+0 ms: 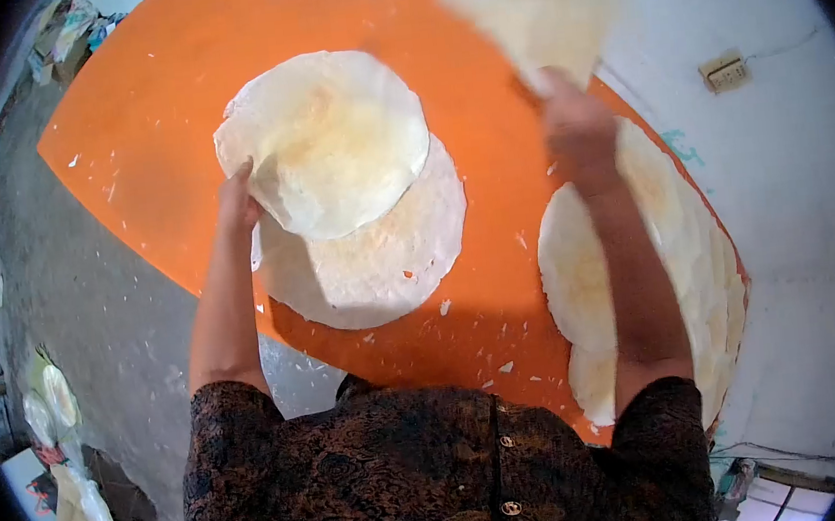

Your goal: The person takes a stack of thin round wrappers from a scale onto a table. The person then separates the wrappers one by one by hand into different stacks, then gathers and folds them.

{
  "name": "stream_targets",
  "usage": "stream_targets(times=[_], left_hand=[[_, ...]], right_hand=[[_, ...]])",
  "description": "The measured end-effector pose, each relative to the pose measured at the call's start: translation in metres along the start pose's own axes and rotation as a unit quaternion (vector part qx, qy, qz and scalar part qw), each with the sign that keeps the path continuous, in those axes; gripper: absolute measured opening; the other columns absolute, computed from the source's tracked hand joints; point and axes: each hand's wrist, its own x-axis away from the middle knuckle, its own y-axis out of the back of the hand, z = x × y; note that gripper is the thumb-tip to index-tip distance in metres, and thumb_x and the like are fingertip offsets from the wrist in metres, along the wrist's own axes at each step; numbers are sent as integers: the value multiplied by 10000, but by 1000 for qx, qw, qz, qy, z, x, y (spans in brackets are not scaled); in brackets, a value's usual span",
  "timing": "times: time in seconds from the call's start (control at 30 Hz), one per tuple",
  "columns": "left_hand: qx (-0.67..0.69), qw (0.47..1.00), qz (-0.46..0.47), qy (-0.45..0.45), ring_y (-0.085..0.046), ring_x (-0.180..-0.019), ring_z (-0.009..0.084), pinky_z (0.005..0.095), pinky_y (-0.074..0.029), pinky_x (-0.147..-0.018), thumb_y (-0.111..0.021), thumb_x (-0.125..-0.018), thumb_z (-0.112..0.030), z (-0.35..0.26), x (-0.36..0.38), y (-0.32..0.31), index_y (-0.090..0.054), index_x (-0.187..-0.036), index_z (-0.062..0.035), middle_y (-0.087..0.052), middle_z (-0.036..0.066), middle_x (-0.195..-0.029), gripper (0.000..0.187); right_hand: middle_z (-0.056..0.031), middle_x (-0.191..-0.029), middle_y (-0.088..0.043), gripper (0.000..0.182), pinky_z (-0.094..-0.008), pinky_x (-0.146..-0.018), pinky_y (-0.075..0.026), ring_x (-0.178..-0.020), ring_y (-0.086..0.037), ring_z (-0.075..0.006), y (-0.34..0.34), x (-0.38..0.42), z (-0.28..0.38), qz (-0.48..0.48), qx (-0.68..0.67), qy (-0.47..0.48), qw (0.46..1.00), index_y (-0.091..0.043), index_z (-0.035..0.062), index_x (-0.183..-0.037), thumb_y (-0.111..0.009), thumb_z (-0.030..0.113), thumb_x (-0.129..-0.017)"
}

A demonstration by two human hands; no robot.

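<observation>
My left hand (238,195) pinches the left edge of a round, thin flatbread (335,138), browned slightly at its middle. Beneath it, a second flatbread (378,269) lies on the orange table and shows a small hole near its lower right. My right hand (576,130) is raised at the upper right, smeared by motion, gripping another flatbread (544,7) by its lower end. That one is blurred and partly cut off by the top of the view. Under my right forearm, overlapping flatbreads (677,236) are spread along the table's right side.
The orange tabletop (152,115) carries scattered pale crumbs. A white wall with a socket (724,72) stands close along the right side. Grey floor (89,292) shows at the left, with bags and wrapped items (83,494) at the lower left.
</observation>
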Motion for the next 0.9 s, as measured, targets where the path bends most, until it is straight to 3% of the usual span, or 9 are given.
stream_targets(times=[0.07,0.13,0.17,0.23,0.33,0.47,0.67,0.77,0.9], left_hand=[[-10,1000,-4,17,-540,-914,236,364,-459,-753,-468,-854,-317,2,19,10,-452,-1106,-3,-542,104,-1054,403],[-26,999,-35,17,-531,-885,200,324,-440,-741,-483,-850,-325,12,29,55,-467,-1092,-33,-535,80,-1058,379],[-29,998,-57,6,-533,-872,191,308,-432,-743,-491,-847,-331,24,45,68,-472,-1083,-44,-542,78,-1044,372],[-59,997,-46,-25,-525,-842,171,287,-427,-724,-487,-847,-339,28,111,35,-499,-1014,-68,-559,57,-942,319],[-84,996,18,20,-545,-721,155,264,-435,-605,-486,-848,-318,43,164,35,-520,-926,-61,-570,53,-815,270],[-174,976,58,120,-547,-584,144,249,-424,-518,-509,-842,-337,74,225,-34,-528,-873,-57,-586,65,-731,283],[-189,924,226,245,-589,-731,173,273,-465,-630,-480,-878,-213,136,239,-138,-507,-979,-12,-601,95,-869,227],[-210,898,232,309,-575,-809,173,279,-452,-656,-490,-873,-260,169,233,-180,-506,-1008,-41,-592,71,-927,258],[-157,897,257,323,-534,-903,156,290,-425,-699,-514,-850,-363,206,242,-220,-509,-1034,-105,-566,21,-996,317]], right_hand=[[-110,-797,-582,222,-378,-624,-453,-718,-563,-288,-15,19,53,149,-157,-68,974,-562,94,-958,-509,116,-744],[-123,-833,-595,166,-410,-657,-455,-781,-572,-314,-59,64,83,196,-173,-41,965,-556,79,-905,-486,108,-757],[-142,-925,-575,231,-399,-750,-444,-890,-547,-312,-76,89,93,324,-196,-47,924,-535,64,-981,-456,72,-763],[-149,-1073,-515,351,-387,-850,-405,-1023,-481,-315,-90,148,107,381,-144,-27,913,-482,57,-1090,-502,92,-741],[-143,-1154,-453,505,-389,-915,-361,-1098,-423,-320,-42,175,82,337,-202,-137,909,-404,65,-1184,-567,123,-710],[-159,-1096,-475,479,-434,-817,-419,-1047,-458,-308,7,252,8,351,-22,-313,883,-430,31,-1116,-614,174,-697],[-167,-906,-567,249,-425,-724,-453,-840,-558,-310,4,304,-26,419,40,-332,844,-501,10,-946,-547,156,-749],[-120,-681,-582,177,-396,-632,-484,-674,-599,-264,36,287,-33,395,-32,-348,850,-547,18,-901,-518,147,-784],[-98,-631,-553,233,-308,-558,-468,-600,-553,-147,97,265,7,359,-357,-416,755,-548,19,-954,-523,209,-822]])
